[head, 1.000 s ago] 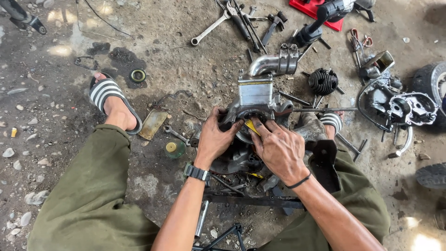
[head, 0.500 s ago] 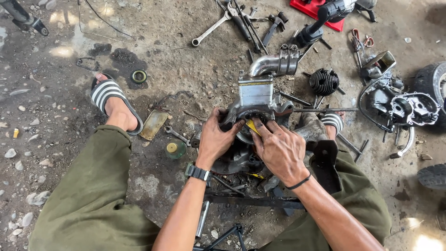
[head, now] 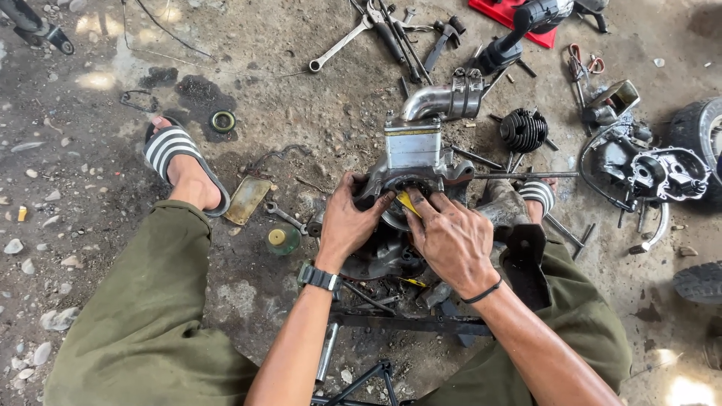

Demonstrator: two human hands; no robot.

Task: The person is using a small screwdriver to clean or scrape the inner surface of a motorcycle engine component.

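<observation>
Compared with a second ago, we see almost no change: our left hand [head: 347, 224] grips the engine block [head: 410, 177] on the dirt floor [head: 301, 98]. Our right hand [head: 451, 239] still pinches a small yellow piece [head: 407, 201] at its opening.

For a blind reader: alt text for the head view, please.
Both hands, left hand and right hand, press on a greasy grey metal engine block on the dirty concrete floor, between the person's knees; scattered steel wrenches lie beyond.
</observation>
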